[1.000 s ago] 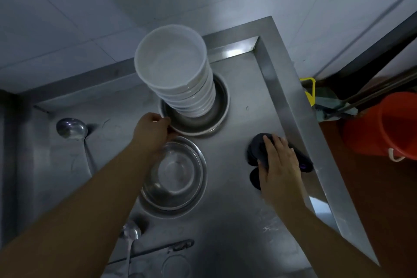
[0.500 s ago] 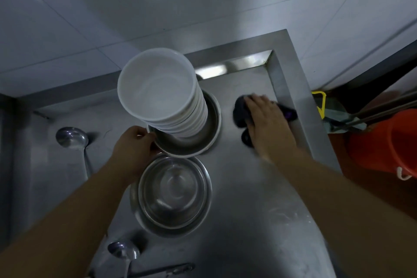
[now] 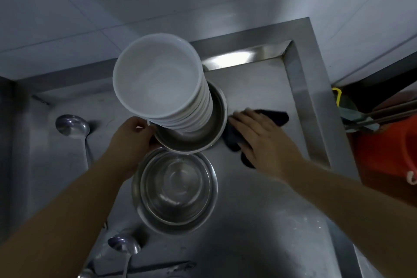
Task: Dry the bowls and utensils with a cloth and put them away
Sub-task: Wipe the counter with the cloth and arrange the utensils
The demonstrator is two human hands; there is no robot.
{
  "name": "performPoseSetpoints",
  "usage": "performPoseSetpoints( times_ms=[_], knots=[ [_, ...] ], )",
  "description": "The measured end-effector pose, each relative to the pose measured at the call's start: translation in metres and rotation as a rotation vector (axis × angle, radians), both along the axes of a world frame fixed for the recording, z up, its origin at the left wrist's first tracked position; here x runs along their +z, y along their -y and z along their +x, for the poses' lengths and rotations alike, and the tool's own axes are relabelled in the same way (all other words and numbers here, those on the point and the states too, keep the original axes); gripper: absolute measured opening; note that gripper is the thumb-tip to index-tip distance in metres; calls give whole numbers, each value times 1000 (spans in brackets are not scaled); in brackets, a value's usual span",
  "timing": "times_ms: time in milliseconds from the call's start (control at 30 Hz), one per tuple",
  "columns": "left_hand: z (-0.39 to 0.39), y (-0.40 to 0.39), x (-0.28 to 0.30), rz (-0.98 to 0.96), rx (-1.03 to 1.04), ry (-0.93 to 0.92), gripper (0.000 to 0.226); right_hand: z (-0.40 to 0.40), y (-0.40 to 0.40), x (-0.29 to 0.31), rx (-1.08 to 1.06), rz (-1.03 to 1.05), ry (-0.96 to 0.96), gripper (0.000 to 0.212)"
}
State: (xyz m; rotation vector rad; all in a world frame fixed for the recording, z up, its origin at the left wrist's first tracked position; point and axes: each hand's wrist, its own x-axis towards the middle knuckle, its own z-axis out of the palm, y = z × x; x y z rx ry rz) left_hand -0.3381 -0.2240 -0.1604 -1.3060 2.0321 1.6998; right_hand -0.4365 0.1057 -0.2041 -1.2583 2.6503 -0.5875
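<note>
A tall stack of white bowls (image 3: 158, 77) stands in a steel basin (image 3: 216, 124) on the steel counter. My left hand (image 3: 133, 135) grips the near left rim of that basin. An empty steel bowl (image 3: 176, 189) sits just in front of it. My right hand (image 3: 259, 140) lies flat, fingers spread, on a dark cloth (image 3: 275, 115) pressed to the counter right of the basin. A ladle (image 3: 72, 124) lies at the left, and a spoon (image 3: 124, 246) near the front edge.
The counter (image 3: 270, 221) has a raised steel rim (image 3: 309, 108) at the back and right, against a tiled wall. Beyond the right rim stand an orange bucket (image 3: 388, 153) and some long handles (image 3: 383, 115). A flat utensil (image 3: 158, 266) lies at the front.
My right hand has slid the cloth from the far right corner leftward, up against the basin. My left hand has kept its hold on the basin rim. The camera has tilted slightly.
</note>
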Motion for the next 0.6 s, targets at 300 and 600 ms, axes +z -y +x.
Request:
performPoseSetpoints(
  times_ms=[300, 600],
  knots=[
    [3, -8, 6, 75, 32, -46, 33, -93, 51, 0, -271, 41, 49, 59],
    [-9, -19, 12, 140, 106, -68, 36, 28, -13, -4, -126, 11, 37, 51]
  ],
)
